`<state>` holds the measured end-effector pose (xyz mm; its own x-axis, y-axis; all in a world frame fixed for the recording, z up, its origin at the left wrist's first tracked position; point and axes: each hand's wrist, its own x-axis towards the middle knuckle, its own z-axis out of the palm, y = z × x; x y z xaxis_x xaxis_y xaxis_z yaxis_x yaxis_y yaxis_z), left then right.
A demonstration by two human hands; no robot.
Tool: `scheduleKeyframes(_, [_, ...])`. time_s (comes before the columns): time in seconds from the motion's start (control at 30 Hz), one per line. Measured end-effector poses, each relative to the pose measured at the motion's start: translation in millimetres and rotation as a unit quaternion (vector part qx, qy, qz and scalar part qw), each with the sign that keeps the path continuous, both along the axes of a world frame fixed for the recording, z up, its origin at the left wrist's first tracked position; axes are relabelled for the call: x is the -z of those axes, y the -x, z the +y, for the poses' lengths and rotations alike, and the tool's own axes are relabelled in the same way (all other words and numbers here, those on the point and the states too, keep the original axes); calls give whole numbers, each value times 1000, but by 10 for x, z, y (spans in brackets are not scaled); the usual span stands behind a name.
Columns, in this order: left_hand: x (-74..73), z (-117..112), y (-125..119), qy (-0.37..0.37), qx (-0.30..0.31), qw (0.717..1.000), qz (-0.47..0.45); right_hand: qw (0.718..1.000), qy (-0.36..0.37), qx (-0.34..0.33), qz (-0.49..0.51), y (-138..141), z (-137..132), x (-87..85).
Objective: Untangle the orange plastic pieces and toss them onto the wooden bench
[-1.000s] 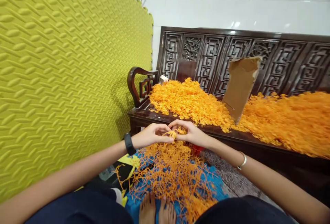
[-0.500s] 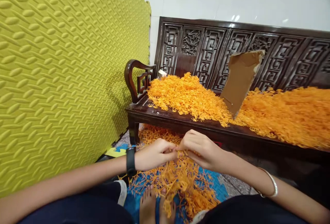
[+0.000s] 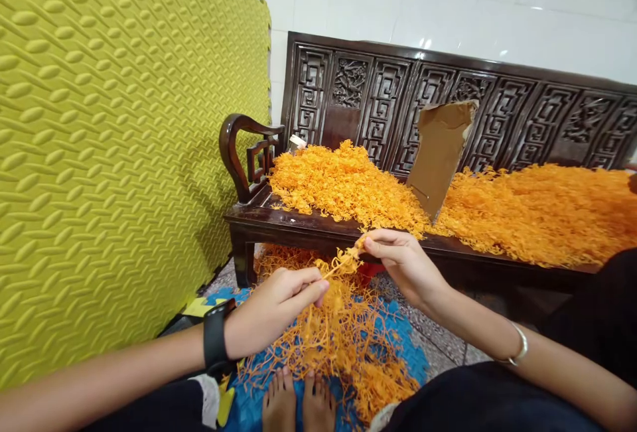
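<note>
The hands, together half a second ago, are now apart, drawing an orange strand [image 3: 344, 261] out between them just below the centre of the frame. The left hand [image 3: 276, 309] grips its lower end; the right hand [image 3: 405, 269] pinches its upper end. The strand's curly tufts now lie exposed, so the handling seems unfinished. Loose orange fibres [image 3: 343, 336] hang or lie below, lower centre; an orange heap [image 3: 343, 180] covers part of the desk [image 3: 293, 225] behind.

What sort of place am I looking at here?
Probably a room in a home: there is a carved wooden bench with a white tiled wall behind it, a yellow foam mat standing upright, and bare feet below.
</note>
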<state>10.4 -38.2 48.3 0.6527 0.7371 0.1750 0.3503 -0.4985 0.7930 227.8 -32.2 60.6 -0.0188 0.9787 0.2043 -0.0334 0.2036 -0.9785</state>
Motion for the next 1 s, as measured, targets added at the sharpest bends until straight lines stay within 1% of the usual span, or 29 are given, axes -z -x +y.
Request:
scheduleKeyframes(0.17, [-60, -19, 48, 12, -1, 1000, -24, 1000, -5, 3, -13, 127, -30, -66])
scheduleKeyframes(0.23, [-48, -18, 81, 17, -4, 1000, -25, 999, -16, -2, -44, 57, 16, -141])
scheduleKeyframes(0.27, [-16, -14, 106, 23, -4, 1000, -19, 998, -33, 10, -52, -38, 61, -185])
scheduleKeyframes(0.3, [36, -7, 136, 34, -3, 999, -10, 997, -59, 35, -45, -171, 115, -224])
scheduleKeyframes(0.37, [192, 21, 209, 62, -1, 998, 14, 983, -133, 123, 12, -503, 221, -239])
scheduleKeyframes(0.4, [283, 41, 249, 75, -1, 997, 24, 972, -158, 167, 54, -663, 256, -192])
scheduleKeyframes(0.43, [372, 68, 287, 80, -1, 996, 28, 965, -161, 193, 76, -790, 273, -99])
scheduleKeyframes(0.47, [451, 98, 322, 79, -2, 996, 32, 978, -111, 172, 46, -867, 275, 40])
scheduleKeyframes(0.5, [514, 133, 350, 80, -4, 996, 37, 995, -18, 99, -9, -887, 269, 214])
scheduleKeyframes(0.53, [558, 169, 373, 88, -6, 995, 38, 994, 84, 6, -67, -852, 266, 405])
scheduleKeyframes(0.57, [581, 205, 390, 105, -11, 994, 36, 976, 165, -82, -114, -774, 281, 584])
scheduleKeyframes(0.6, [586, 237, 402, 126, -18, 992, 26, 956, 211, -141, -148, -671, 325, 724])
scheduleKeyframes(0.63, [576, 263, 410, 148, -28, 988, 10, 948, 215, -164, -166, -564, 407, 799])
scheduleKeyframes(0.67, [559, 283, 416, 167, -40, 985, -6, 955, 188, -156, -169, -473, 529, 791])
scheduleKeyframes(0.7, [539, 295, 421, 179, -51, 982, -21, 966, 152, -134, -161, -411, 688, 696])
scheduleKeyframes(0.73, [521, 301, 428, 184, -59, 981, -31, 975, 121, -113, -146, -384, 873, 527])
scheduleKeyframes(0.8, [502, 300, 450, 192, -69, 978, -34, 991, 47, -56, -109, -429, 1258, 72])
scheduleKeyframes(0.83, [504, 298, 467, 196, -71, 977, -33, 995, 19, -35, -95, -481, 1424, -146])
scheduleKeyframes(0.87, [512, 298, 486, 198, -75, 977, -35, 996, 5, -18, -86, -535, 1554, -315])
scheduleKeyframes(0.9, [524, 301, 507, 201, -79, 976, -40, 996, 1, -7, -83, -581, 1638, -413])
scheduleKeyframes(0.93, [538, 307, 525, 203, -83, 975, -47, 996, 10, -2, -87, -606, 1673, -431])
scheduleKeyframes(0.97, [552, 317, 539, 206, -88, 973, -54, 995, 27, -5, -94, -607, 1662, -371])
scheduleKeyframes(1.0, [562, 327, 544, 212, -92, 971, -59, 993, 51, -14, -106, -582, 1608, -248])
